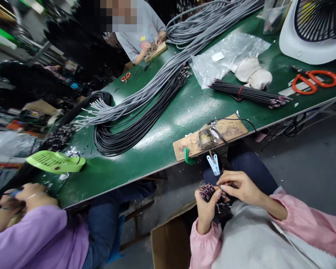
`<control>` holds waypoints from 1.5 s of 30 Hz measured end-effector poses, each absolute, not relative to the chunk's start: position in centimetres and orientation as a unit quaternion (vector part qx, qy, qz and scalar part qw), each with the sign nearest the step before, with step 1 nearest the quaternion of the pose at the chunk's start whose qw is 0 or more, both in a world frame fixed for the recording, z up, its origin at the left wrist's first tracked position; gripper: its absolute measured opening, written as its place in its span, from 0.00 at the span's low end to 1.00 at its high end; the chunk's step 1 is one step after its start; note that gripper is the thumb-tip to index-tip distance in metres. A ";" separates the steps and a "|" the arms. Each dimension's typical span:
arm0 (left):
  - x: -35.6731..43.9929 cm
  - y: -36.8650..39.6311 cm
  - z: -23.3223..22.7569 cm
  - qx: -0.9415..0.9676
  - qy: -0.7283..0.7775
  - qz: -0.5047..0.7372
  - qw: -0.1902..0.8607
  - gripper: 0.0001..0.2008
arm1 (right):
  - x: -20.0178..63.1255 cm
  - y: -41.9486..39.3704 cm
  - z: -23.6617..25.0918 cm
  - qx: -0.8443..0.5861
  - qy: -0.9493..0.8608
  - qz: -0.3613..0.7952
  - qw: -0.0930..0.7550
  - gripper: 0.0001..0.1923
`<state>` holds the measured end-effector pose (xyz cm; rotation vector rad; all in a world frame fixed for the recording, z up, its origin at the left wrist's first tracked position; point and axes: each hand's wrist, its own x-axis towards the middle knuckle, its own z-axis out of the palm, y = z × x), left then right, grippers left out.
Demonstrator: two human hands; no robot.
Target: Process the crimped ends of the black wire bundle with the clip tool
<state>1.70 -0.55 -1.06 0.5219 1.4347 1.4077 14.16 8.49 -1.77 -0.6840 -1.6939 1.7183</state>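
Pink sleeves frame both hands low in the near right of the scene, over the person's lap and below the table (pixel 162 112) edge. Coming up from below with the wrist bent, the left hand (pixel 206 209) is clenched around a bundle of short wires (pixel 210 192), whose red and white tips fan out above the fist. Reaching in from the right with its forearm angled down, the right hand (pixel 239 186) pinches at the top of that bundle with thumb and fingertips. Just beyond, a wooden board (pixel 226 130) lies on the table's near edge, with a blue clip (pixel 214 164) hanging off it.
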 end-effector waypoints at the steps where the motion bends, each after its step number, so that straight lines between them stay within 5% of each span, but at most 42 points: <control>1: 1.7 -0.5 -1.1 0.222 0.599 0.580 0.505 0.09 | 14.2 8.5 -1.4 -0.255 -0.669 0.623 0.316 0.07; 13: 1.4 0.2 -1.3 0.244 0.631 0.572 0.465 0.07 | 13.5 7.4 -1.4 -0.332 -0.698 0.536 0.339 0.06; 20: 1.1 -0.3 -0.9 0.276 0.585 0.599 0.473 0.07 | 13.3 9.9 -3.3 -0.266 -0.504 0.760 0.313 0.10; 26: 0.4 0.8 1.3 0.410 0.636 0.558 0.340 0.03 | 10.3 11.8 -2.5 -0.159 -0.291 0.900 0.284 0.22; 45: 0.4 2.0 1.4 0.397 0.682 0.509 0.344 0.05 | 9.8 12.0 -3.0 -0.173 -0.207 0.927 0.259 0.25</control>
